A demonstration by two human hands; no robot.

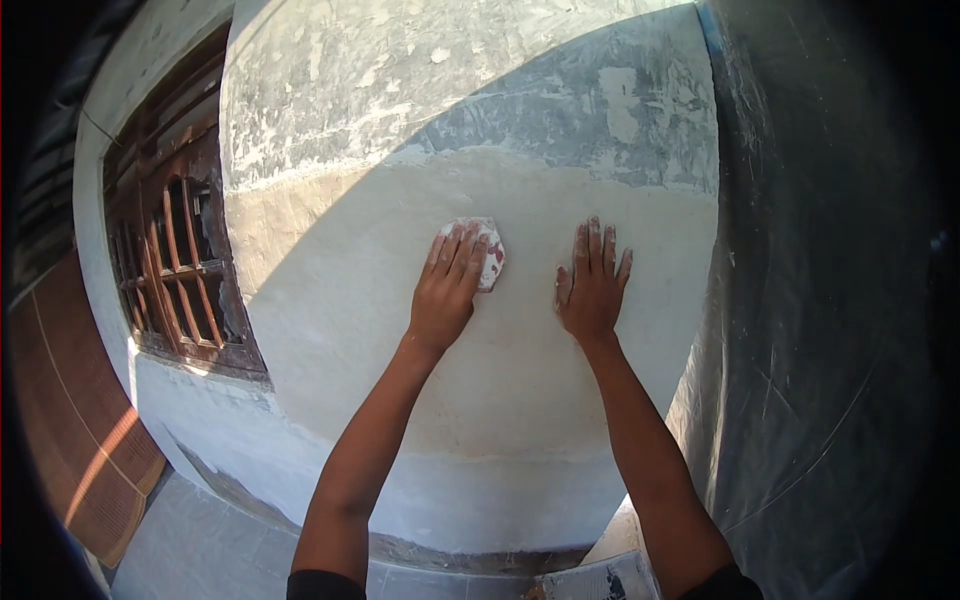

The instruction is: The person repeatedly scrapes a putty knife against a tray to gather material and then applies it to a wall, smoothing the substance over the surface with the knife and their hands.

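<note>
My left hand (450, 285) presses a flat, angular sanding pad (491, 262) against the wall, fingers laid over it. White dust coats the pad, with reddish patches showing through; its underside is hidden. To the right, my right hand (594, 285) rests flat on the wall (530, 380), fingers spread and holding nothing. Whitish powder covers the fingertips of both hands. Around them the wall is smooth and pale, while higher up it turns grey and patchy with flaked paint.
A brown wooden window (185, 240) with bars is set in the wall at left. Dark plastic sheeting (820, 300) hangs on the right. Below are a grey tiled floor (220, 545), a paint-smeared box-like object (600, 580) and a brown woven mat (85, 420).
</note>
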